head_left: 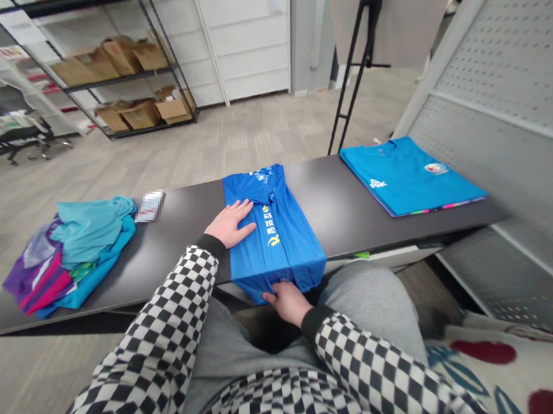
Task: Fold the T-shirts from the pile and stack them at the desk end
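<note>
A blue T-shirt (282, 223) with yellow and white lettering lies on the dark table, its sides folded in to a narrow strip. Its lower end hangs over the table's front edge. My left hand (231, 222) rests flat on the left side of the shirt, fingers spread. Down at the hanging hem, my right hand (289, 302) grips the fabric between thumb and fingers; part of the fingers is hidden by the cloth.
Folded shirts (413, 176) lie stacked at the table's right end. A crumpled heap of colourful clothes (89, 237) sits on the left, beside a small blurred packet (149, 206). A perforated grey panel (508, 123) borders the right; a black stand (357, 66) rises behind the table (318, 191).
</note>
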Available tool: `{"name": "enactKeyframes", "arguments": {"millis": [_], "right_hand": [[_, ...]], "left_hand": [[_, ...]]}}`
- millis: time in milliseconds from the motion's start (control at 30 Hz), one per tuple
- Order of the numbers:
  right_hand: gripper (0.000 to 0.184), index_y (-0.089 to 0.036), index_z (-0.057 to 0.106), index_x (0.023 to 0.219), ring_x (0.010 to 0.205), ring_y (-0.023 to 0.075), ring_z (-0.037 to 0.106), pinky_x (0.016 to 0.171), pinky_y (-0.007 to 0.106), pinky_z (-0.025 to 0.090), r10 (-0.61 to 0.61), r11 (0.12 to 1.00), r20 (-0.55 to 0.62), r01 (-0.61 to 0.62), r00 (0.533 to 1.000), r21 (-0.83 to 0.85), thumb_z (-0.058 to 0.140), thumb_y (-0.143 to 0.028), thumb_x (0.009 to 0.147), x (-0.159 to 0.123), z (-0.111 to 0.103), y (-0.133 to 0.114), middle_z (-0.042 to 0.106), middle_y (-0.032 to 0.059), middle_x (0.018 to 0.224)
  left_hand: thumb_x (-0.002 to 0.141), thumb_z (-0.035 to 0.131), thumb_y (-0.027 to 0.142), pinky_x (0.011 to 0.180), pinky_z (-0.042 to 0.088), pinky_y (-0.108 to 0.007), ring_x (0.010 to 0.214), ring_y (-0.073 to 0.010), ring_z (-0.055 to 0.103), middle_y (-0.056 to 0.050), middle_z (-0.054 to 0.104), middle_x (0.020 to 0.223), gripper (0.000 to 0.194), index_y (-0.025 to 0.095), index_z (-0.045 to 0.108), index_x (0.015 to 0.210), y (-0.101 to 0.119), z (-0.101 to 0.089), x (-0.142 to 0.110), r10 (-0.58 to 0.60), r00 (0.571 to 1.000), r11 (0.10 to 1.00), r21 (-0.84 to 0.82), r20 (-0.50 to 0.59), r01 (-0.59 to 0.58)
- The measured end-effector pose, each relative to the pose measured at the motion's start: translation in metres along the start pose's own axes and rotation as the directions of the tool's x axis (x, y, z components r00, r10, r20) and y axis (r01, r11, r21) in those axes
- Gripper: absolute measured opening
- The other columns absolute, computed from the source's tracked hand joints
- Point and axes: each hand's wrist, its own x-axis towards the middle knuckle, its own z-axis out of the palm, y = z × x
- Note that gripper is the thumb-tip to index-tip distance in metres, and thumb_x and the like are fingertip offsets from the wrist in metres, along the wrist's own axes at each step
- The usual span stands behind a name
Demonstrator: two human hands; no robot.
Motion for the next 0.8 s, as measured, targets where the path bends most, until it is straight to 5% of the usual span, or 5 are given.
{"name": "enactKeyframes", "arguments": {"millis": [167, 300, 400, 533, 800], "right_hand": [[0.019, -0.02, 0.082, 0.09, 0.092, 0.0234, 0.074, 0.082, 0.03, 0.047, -0.187, 0.971, 0.023, 0.181, 0.982, 0.158, 0.076, -0.032, 0.103, -0.017, -0.01, -0.009, 0.082, 0.0066, 0.093], [0.023, -0.019, 0.081, 0.105, 0.089, 0.0226, 0.071, 0.08, 0.03, 0.049, -0.186, 0.945, 0.004, 0.177, 0.983, 0.274, 0.079, -0.042, 0.1, -0.027, -0.015, -0.013, 0.081, 0.0052, 0.096], [0.033, -0.019, 0.076, 0.095, 0.08, 0.019, 0.064, 0.077, 0.03, 0.046, -0.201, 0.921, -0.021, 0.196, 0.979, 0.337, 0.069, -0.049, 0.107, -0.025, -0.016, -0.015, 0.074, 0.0022, 0.085], [0.044, -0.021, 0.065, 0.078, 0.071, 0.0156, 0.051, 0.072, 0.03, 0.04, -0.23, 0.89, -0.076, 0.241, 0.97, 0.386, 0.06, -0.05, 0.11, -0.018, -0.014, -0.016, 0.059, -0.002, 0.072], [0.049, -0.023, 0.046, 0.064, 0.061, 0.0125, 0.04, 0.064, 0.032, 0.03, -0.291, 0.871, -0.089, 0.302, 0.953, 0.388, 0.06, -0.042, 0.107, -0.02, -0.017, -0.019, 0.043, -0.0059, 0.059]], "left_hand": [[0.11, 0.05, 0.039, 0.139, 0.032, -0.062, 0.155, -0.0319, 0.06, -0.012, 0.071, 0.159, 0.049, 0.024, 0.073, 0.151, -0.005, 0.0, -0.003, 0.023, 0.973, 0.996, -0.081, -0.229, -0.043], [0.107, 0.053, 0.038, 0.124, 0.049, -0.05, 0.131, -0.0296, 0.072, -0.01, 0.081, 0.134, 0.038, 0.026, 0.084, 0.128, 0.001, -0.009, 0.006, 0.123, 0.963, 0.991, -0.027, -0.24, -0.133], [0.106, 0.059, 0.052, 0.109, 0.055, -0.046, 0.112, -0.0308, 0.075, -0.01, 0.083, 0.112, 0.035, 0.026, 0.082, 0.107, 0.011, -0.017, 0.021, -0.059, 0.98, 0.998, 0.007, -0.188, 0.061], [0.097, 0.07, 0.058, 0.089, 0.056, -0.042, 0.094, -0.0333, 0.076, -0.01, 0.08, 0.089, 0.033, 0.027, 0.072, 0.086, 0.024, -0.023, 0.044, -0.353, 0.933, 0.932, 0.058, -0.061, 0.357], [0.098, 0.064, 0.039, 0.08, 0.052, -0.037, 0.086, -0.0286, 0.073, -0.008, 0.077, 0.083, 0.025, 0.026, 0.066, 0.077, 0.035, -0.036, 0.063, -0.372, 0.926, 0.926, 0.047, -0.067, 0.376]]}}
